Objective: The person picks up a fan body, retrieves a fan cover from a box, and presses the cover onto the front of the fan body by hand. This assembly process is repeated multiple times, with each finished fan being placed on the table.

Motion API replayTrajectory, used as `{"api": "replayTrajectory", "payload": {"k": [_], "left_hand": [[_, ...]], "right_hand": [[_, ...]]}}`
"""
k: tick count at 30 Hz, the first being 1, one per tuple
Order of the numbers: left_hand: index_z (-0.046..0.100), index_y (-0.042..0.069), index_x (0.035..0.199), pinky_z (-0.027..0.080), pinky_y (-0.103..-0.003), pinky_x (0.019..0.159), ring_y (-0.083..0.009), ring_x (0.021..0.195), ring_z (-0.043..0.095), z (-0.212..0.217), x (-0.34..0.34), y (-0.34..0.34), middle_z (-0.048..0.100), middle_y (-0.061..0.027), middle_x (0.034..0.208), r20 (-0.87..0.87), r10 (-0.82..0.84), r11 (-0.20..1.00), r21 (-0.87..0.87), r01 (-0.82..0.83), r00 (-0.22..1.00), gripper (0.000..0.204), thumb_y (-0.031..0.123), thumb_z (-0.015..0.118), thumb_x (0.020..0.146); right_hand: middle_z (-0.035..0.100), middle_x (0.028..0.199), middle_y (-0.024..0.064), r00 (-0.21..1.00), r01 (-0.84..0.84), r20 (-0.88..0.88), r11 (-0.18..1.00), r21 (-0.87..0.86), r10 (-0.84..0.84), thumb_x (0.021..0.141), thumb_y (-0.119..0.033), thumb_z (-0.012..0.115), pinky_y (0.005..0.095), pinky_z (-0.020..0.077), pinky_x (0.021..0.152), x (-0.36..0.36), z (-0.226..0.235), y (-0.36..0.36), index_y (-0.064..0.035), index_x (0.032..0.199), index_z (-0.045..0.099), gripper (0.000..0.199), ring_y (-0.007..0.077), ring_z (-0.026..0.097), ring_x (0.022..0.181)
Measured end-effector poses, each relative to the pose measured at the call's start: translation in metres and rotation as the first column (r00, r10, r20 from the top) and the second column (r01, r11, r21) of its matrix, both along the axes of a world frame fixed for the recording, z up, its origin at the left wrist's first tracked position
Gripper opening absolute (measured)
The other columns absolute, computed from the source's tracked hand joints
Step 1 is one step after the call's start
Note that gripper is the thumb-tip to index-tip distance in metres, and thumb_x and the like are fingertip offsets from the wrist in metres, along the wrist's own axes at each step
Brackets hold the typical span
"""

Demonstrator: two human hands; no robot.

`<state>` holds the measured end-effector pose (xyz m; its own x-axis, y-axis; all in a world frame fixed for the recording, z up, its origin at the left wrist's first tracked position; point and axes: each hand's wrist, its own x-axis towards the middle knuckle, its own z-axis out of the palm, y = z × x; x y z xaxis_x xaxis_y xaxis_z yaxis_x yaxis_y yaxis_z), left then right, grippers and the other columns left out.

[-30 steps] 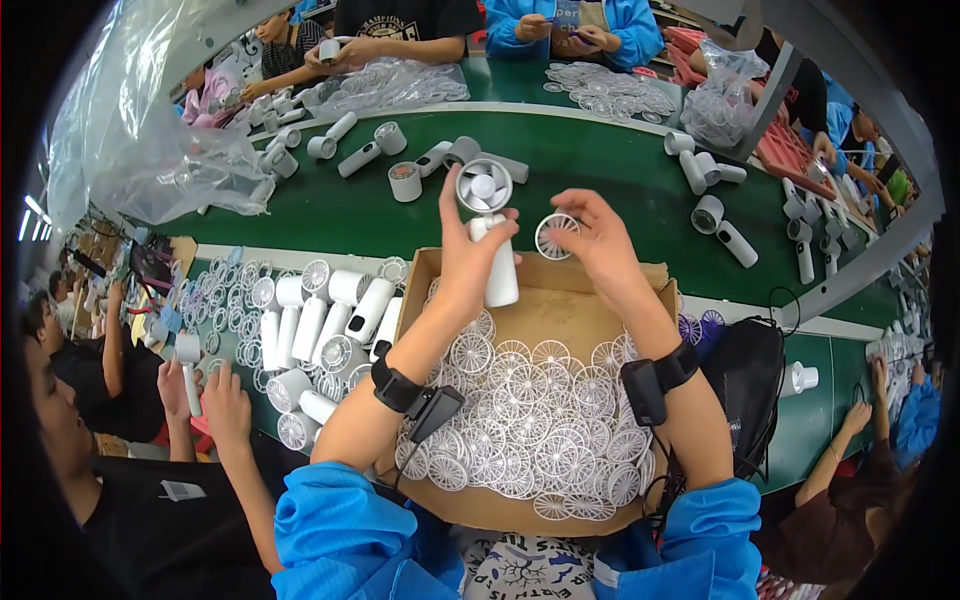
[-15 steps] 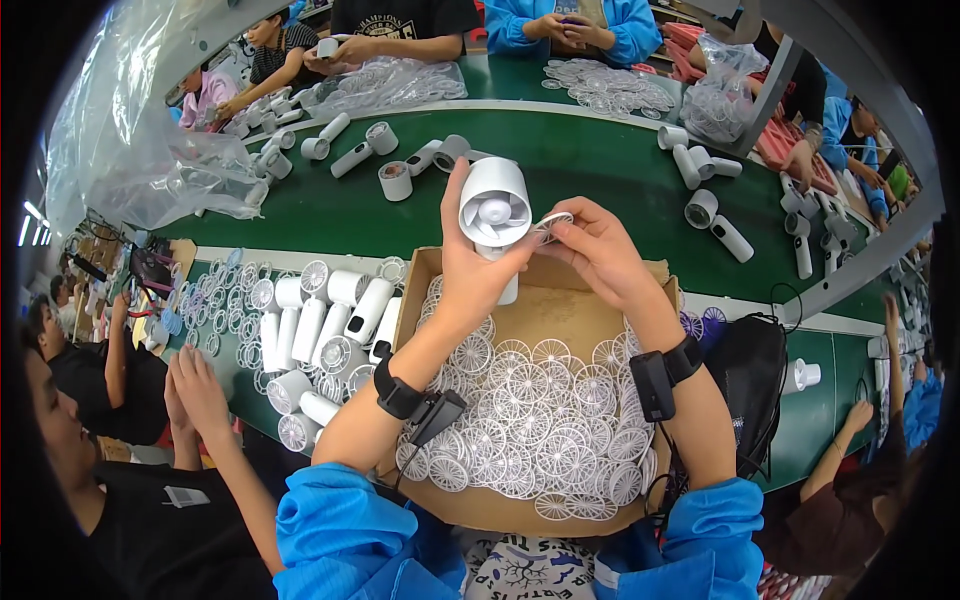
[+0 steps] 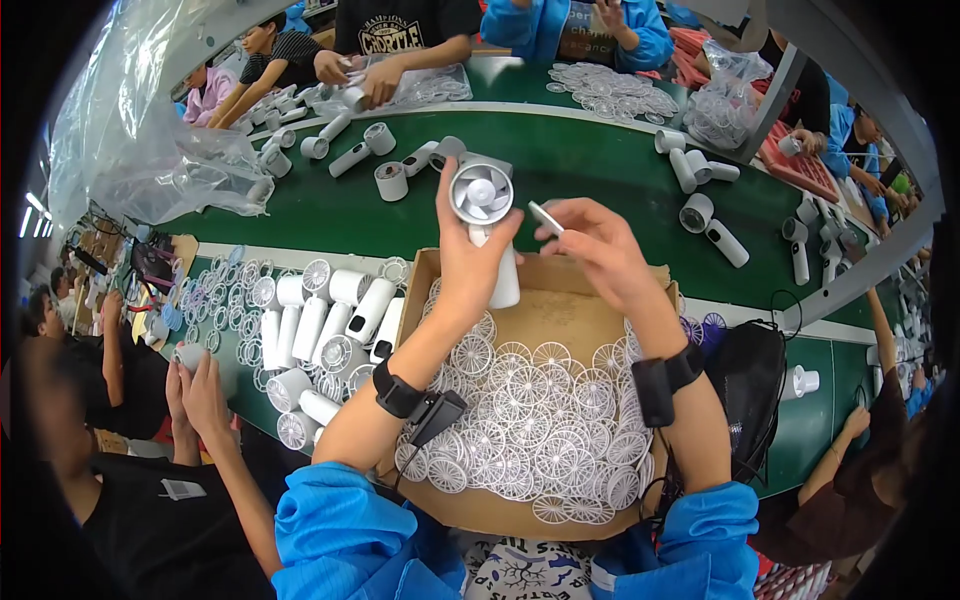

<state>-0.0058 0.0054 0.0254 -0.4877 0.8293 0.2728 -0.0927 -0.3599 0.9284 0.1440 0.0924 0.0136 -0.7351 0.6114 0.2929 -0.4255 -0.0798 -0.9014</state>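
At left, white fan bodies (image 3: 309,328) are being kept in a close group on the green counter (image 3: 605,165), apparently for easy reach. To their right, a handheld fan (image 3: 481,192) is being held up above the far edge of an open cardboard box (image 3: 555,308). Its handle and neck are being gripped by the left hand (image 3: 466,258), with the blades being turned to face the wearer, seemingly to leave the open front unobstructed. Loose white grilles (image 3: 530,425) are being contained by the box below. Just right of the fan and apart from it, one round grille (image 3: 545,218) is being pinched nearly edge-on between thumb and fingers of the right hand (image 3: 606,252), probably to spare its thin spokes. Farther right, a black bag (image 3: 752,395) is being kept beside the box.

A pale tag (image 3: 182,489) is being worn on a neighbour's black garment, its writing too small to be read. White lettering is being displayed on a black T-shirt (image 3: 392,37) across the counter. No brand mark is being made out on the fan.
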Motion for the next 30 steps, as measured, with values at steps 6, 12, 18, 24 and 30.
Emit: {"api": "replayTrajectory", "payload": {"k": [6,12,18,24,30], "left_hand": [[0.018,0.016,0.144,0.054,-0.026,0.056,-0.0164,0.084,0.060,-0.011,0.001,0.000,0.049,-0.0131,0.120,-0.106,-0.158,0.965,-0.225,0.131,0.982,0.078,0.000,0.059,0.080],[0.021,0.014,0.144,0.053,-0.030,0.068,-0.0215,0.092,0.061,-0.023,0.001,0.004,0.051,-0.0159,0.121,-0.306,-0.169,0.977,-0.179,0.118,0.937,0.076,-0.002,0.057,0.079],[0.021,0.014,0.144,0.050,-0.034,0.080,-0.0266,0.096,0.061,-0.030,0.001,0.006,0.052,-0.0184,0.120,-0.357,-0.139,0.984,-0.154,0.089,0.924,0.075,-0.001,0.057,0.080],[0.021,0.014,0.144,0.049,-0.034,0.082,-0.0285,0.097,0.061,-0.026,0.004,0.003,0.055,-0.0187,0.117,-0.333,-0.144,0.984,-0.146,0.099,0.932,0.075,0.000,0.057,0.080],[0.020,0.015,0.144,0.051,-0.033,0.078,-0.0243,0.094,0.061,-0.027,0.004,0.003,0.056,-0.0169,0.115,-0.321,-0.153,0.982,-0.158,0.106,0.935,0.076,-0.001,0.057,0.079]], "right_hand": [[0.058,0.115,0.0087,0.812,0.397,-0.092,0.428,0.812,-0.577,0.070,-0.006,0.072,0.0344,0.0485,0.084,-0.012,0.010,-0.019,-0.0095,0.102,0.068,0.032,0.0251,0.056,0.102],[0.058,0.115,0.0088,0.747,0.403,-0.106,0.319,0.858,-0.656,0.064,-0.006,0.076,0.0347,0.0467,0.088,-0.011,0.013,-0.022,-0.0118,0.096,0.072,0.032,0.0251,0.056,0.104],[0.058,0.115,0.0086,0.748,0.408,-0.117,0.313,0.858,-0.654,0.065,-0.006,0.075,0.0349,0.0465,0.088,-0.012,0.012,-0.023,-0.0118,0.095,0.072,0.031,0.0253,0.056,0.103],[0.056,0.115,0.0089,0.741,0.417,-0.128,0.302,0.857,-0.659,0.065,-0.006,0.075,0.0358,0.0469,0.087,-0.013,0.011,-0.024,-0.0109,0.093,0.072,0.029,0.0263,0.055,0.103],[0.055,0.115,0.0099,0.726,0.414,-0.118,0.293,0.862,-0.678,0.066,-0.009,0.075,0.0358,0.0457,0.090,-0.015,0.009,-0.024,-0.0127,0.091,0.072,0.026,0.0270,0.053,0.106]]}}
